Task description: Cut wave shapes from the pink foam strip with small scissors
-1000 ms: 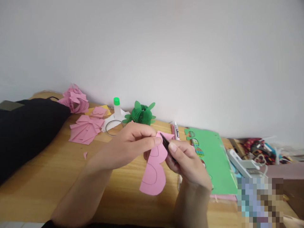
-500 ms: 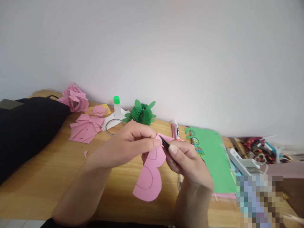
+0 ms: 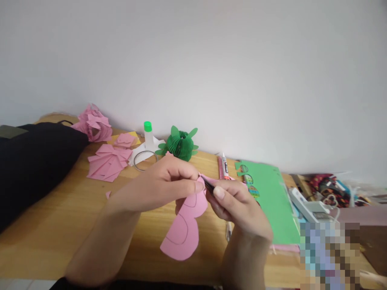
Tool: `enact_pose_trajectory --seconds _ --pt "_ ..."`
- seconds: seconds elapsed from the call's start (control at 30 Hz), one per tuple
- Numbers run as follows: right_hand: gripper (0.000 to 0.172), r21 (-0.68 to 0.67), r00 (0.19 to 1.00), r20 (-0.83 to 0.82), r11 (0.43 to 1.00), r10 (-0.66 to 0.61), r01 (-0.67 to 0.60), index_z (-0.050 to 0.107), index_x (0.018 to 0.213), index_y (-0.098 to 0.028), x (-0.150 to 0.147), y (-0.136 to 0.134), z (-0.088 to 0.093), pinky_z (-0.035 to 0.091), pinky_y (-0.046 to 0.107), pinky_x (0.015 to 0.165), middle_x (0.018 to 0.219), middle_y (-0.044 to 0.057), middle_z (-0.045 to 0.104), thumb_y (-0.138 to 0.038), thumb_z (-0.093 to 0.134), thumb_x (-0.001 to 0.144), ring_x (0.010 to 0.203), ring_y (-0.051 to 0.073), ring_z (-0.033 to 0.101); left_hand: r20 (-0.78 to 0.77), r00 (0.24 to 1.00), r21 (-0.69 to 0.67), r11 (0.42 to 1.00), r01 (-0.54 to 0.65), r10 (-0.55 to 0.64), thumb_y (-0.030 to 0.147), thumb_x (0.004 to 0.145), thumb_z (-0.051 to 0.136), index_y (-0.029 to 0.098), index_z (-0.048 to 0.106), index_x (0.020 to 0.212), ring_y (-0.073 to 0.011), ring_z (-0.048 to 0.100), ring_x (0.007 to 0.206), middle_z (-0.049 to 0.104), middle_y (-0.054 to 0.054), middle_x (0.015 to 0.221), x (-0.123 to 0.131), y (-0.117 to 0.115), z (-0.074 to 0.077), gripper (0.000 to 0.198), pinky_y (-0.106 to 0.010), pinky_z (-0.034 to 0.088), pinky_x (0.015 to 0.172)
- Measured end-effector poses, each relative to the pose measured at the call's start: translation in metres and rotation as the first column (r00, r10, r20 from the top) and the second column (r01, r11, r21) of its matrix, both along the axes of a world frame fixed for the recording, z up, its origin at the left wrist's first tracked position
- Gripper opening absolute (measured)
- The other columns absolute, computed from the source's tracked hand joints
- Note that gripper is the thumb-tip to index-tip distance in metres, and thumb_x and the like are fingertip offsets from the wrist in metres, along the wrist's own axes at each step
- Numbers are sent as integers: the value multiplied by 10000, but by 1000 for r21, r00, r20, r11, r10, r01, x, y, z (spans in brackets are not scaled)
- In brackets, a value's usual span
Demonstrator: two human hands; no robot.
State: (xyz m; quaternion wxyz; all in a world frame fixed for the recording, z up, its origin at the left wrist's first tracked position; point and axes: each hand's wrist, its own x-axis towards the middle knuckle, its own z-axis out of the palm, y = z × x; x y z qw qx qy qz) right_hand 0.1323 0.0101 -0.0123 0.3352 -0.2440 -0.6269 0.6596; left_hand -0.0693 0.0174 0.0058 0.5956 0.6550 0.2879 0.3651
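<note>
Between the thumb and fingers of my left hand point(image 3: 169, 183) is a pink paper piece point(image 3: 183, 237) with a scalloped edge and curved pencil lines drawn on it. It hangs down and to the left, its top covered by my fingertips. My right hand point(image 3: 237, 201) is closed around dark scissors point(image 3: 208, 184), their narrow blades pointing up-left at the paper's upper edge beside my left fingertips. The scissors' handles are hidden in my hand. Part of the pink paper shows behind the blades.
Folded pink paper point(image 3: 110, 161), a metal ring point(image 3: 145, 161), a green-capped glue stick point(image 3: 148, 137) and a green paper figure point(image 3: 181, 145) lie farther back. A glue tube point(image 3: 225, 167) and green sheet point(image 3: 272, 201) are to the right. A black bag point(image 3: 36, 165) sits left.
The pink paper's lower end has swung left and slightly down. The scissors' tips sit slightly lower and farther left, and the blades look closer to level. My left hand has barely moved.
</note>
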Motion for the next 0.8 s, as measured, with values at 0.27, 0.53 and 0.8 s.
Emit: enact_pose_trajectory --seconds 0.27,0.53,0.8 --pt "423 1 1000 16 1000 -11 11 427 615 -189 1 -1 1 167 200 365 506 -85 297 -386 518 978 414 41 201 -12 1000 14 1000 -8 8 176 835 533 160 458 491 -42 368 427 438 54 456 1 -1 1 352 -149 262 386" --pt "449 -4 1000 6 1000 -8 8 411 591 -191 -1 -1 2 175 204 364 482 -83 316 -400 517 975 406 43 200 7 1000 -13 1000 4 -4 193 844 528 160 450 490 -46 381 432 442 51 458 2 -2 1 364 -161 261 397" --pt "445 14 1000 14 1000 -16 16 419 590 -190 -1 -1 3 171 211 366 475 -85 317 -392 517 974 404 49 205 0 1000 15 1000 10 -10 177 851 520 161 426 498 -46 324 434 405 62 458 1 -1 -1 366 -188 222 403"
